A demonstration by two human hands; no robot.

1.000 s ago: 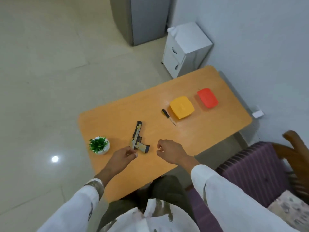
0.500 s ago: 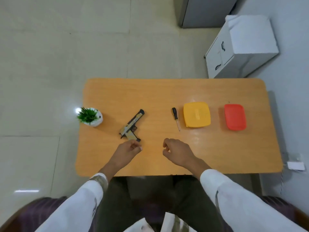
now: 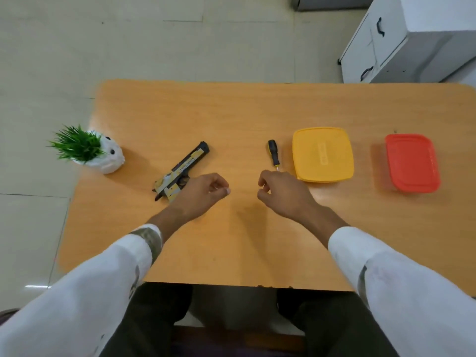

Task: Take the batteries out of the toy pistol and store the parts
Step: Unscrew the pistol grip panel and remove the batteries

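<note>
Two lidded boxes sit on the right of the wooden table (image 3: 257, 112): a yellow container (image 3: 323, 154) and, well apart from it, a red container (image 3: 412, 163), both shut, so their contents are hidden (the raised mark on the yellow lid is too blurred to read). The toy pistol (image 3: 181, 169) lies flat, its slide lettering unreadable, grip just beside the left hand (image 3: 203, 193). The right hand (image 3: 279, 193) hovers near the screwdriver (image 3: 273, 155). Both hands have loosely curled fingers, holding nothing. A small potted plant (image 3: 88, 149) stands far left.

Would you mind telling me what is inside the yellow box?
The yellow box has its opaque lid on, so whatever it holds is hidden. Only the lid shows.
</note>
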